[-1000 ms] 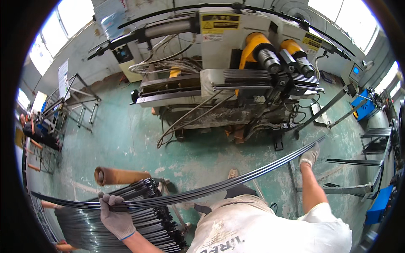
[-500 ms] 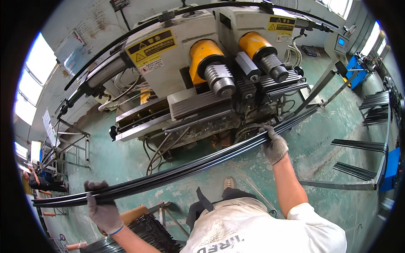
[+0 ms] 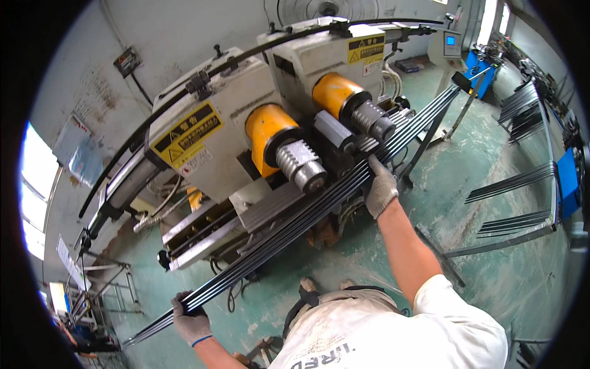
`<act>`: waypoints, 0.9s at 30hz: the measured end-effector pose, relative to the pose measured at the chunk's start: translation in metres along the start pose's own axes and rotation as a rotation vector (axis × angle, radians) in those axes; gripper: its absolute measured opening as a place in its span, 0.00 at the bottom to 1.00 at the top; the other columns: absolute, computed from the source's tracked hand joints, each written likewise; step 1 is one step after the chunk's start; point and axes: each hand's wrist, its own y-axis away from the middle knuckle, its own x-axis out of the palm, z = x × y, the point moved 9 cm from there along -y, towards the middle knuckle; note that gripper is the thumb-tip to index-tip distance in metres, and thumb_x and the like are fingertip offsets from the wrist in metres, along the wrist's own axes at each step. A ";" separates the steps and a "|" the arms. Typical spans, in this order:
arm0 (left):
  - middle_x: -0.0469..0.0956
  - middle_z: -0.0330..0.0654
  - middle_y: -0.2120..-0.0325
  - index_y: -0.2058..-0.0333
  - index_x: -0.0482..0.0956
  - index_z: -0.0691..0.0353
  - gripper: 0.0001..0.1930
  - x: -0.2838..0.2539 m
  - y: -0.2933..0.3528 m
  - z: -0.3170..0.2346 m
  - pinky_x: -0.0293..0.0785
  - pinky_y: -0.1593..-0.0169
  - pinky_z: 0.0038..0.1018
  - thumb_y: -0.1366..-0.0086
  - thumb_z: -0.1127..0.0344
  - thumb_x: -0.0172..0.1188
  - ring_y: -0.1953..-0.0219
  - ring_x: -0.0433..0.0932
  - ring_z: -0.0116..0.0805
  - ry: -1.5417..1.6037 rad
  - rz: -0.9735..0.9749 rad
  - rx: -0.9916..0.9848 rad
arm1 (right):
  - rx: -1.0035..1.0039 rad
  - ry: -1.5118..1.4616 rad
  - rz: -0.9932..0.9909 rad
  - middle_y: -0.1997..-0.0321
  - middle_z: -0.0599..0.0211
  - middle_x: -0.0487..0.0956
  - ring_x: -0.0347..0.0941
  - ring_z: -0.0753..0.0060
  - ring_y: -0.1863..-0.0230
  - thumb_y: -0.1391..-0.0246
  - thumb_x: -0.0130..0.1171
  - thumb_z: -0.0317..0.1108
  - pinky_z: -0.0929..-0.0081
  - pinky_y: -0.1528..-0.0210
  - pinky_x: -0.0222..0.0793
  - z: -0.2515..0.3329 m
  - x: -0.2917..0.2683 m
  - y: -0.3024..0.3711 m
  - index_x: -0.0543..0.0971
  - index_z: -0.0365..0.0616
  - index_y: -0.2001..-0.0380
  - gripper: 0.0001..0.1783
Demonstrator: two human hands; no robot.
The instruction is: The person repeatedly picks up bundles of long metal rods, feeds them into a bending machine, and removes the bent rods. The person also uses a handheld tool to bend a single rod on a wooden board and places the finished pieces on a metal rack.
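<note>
A bundle of several long, thin black metal bars [image 3: 276, 240] slants across the front of a grey machine [image 3: 246, 98], from low left to upper right. My left hand [image 3: 192, 323], in a grey knit glove, grips the bundle towards its lower left end. Further up, my gloved right hand [image 3: 382, 192] is closed around the same bars from below, with some fingers hidden behind them. Just beyond the bars, two ribbed steel rollers, a nearer roller [image 3: 301, 166] and a farther roller [image 3: 373, 120], stick out of orange housings. Between them lies a six-sided steel bar [image 3: 334, 131].
At the upper right, a control box [image 3: 450, 44] with a small lit screen stands near blue equipment [image 3: 479, 71]. A rack [image 3: 501, 243] on the right carries more black bars. Metal frames [image 3: 117, 289] stand at the left. A curved black rail [image 3: 236, 60] runs along the machine's top.
The bundle has risen and tilted more steeply, moving from above the floor to across the machine's front. Both hands have kept their grip, and my view has shifted.
</note>
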 end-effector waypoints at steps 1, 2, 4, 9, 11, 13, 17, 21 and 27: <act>0.85 0.50 0.57 0.55 0.84 0.70 0.18 0.004 -0.013 0.012 0.78 0.34 0.45 0.18 0.55 0.62 0.49 0.83 0.48 0.027 0.016 -0.012 | -0.023 0.009 0.004 0.41 0.67 0.87 0.82 0.61 0.43 0.27 0.65 0.45 0.55 0.38 0.78 -0.004 0.006 -0.009 0.83 0.46 0.38 0.21; 0.86 0.51 0.57 0.55 0.84 0.70 0.18 0.003 -0.027 0.026 0.78 0.34 0.45 0.18 0.56 0.61 0.48 0.83 0.48 0.051 0.001 -0.031 | 0.010 -0.036 0.038 0.42 0.66 0.87 0.82 0.62 0.43 0.26 0.64 0.46 0.56 0.38 0.78 -0.010 0.015 -0.015 0.84 0.46 0.40 0.21; 0.86 0.52 0.55 0.54 0.84 0.70 0.18 0.018 -0.045 0.051 0.77 0.32 0.46 0.17 0.57 0.58 0.48 0.83 0.49 0.118 -0.040 -0.111 | 0.046 -0.081 0.073 0.44 0.65 0.87 0.82 0.62 0.44 0.26 0.62 0.48 0.57 0.39 0.78 -0.022 0.027 -0.029 0.85 0.46 0.42 0.21; 0.88 0.48 0.50 0.49 0.86 0.68 0.18 0.051 -0.076 0.094 0.82 0.34 0.44 0.17 0.57 0.60 0.45 0.86 0.46 0.095 -0.095 -0.242 | 0.093 -0.016 0.015 0.52 0.65 0.87 0.84 0.61 0.52 0.29 0.61 0.48 0.59 0.46 0.80 -0.041 0.040 -0.044 0.86 0.46 0.47 0.19; 0.88 0.46 0.50 0.49 0.86 0.66 0.17 0.064 -0.075 0.106 0.81 0.34 0.46 0.16 0.57 0.59 0.45 0.85 0.46 0.110 -0.110 -0.285 | 0.008 0.069 -0.031 0.56 0.65 0.86 0.83 0.60 0.58 0.29 0.61 0.49 0.59 0.52 0.80 -0.043 0.047 -0.044 0.86 0.47 0.49 0.18; 0.89 0.48 0.48 0.46 0.86 0.68 0.19 0.066 -0.089 0.111 0.83 0.35 0.43 0.19 0.56 0.63 0.45 0.87 0.46 0.117 0.004 -0.302 | -0.018 0.129 -0.061 0.59 0.64 0.85 0.82 0.60 0.62 0.28 0.60 0.49 0.59 0.57 0.79 -0.041 0.044 -0.051 0.85 0.46 0.51 0.18; 0.89 0.50 0.49 0.46 0.85 0.68 0.18 0.098 -0.091 0.104 0.81 0.33 0.47 0.19 0.57 0.62 0.44 0.86 0.49 0.159 0.098 -0.336 | 0.023 0.102 -0.081 0.63 0.64 0.83 0.80 0.60 0.68 0.26 0.59 0.49 0.58 0.66 0.75 -0.051 0.016 -0.087 0.85 0.44 0.53 0.19; 0.89 0.49 0.48 0.45 0.85 0.69 0.17 0.091 -0.100 0.081 0.78 0.29 0.51 0.18 0.59 0.61 0.42 0.85 0.50 0.175 0.148 -0.287 | 0.036 0.147 -0.093 0.66 0.64 0.83 0.78 0.61 0.71 0.26 0.59 0.48 0.59 0.69 0.72 -0.055 0.014 -0.093 0.84 0.44 0.55 0.18; 0.89 0.49 0.46 0.45 0.86 0.70 0.18 0.065 -0.123 0.063 0.75 0.27 0.49 0.18 0.60 0.60 0.40 0.84 0.47 0.221 0.155 -0.235 | 0.003 0.279 -0.077 0.66 0.63 0.83 0.78 0.62 0.73 0.25 0.59 0.49 0.60 0.72 0.71 -0.046 0.020 -0.088 0.83 0.47 0.57 0.17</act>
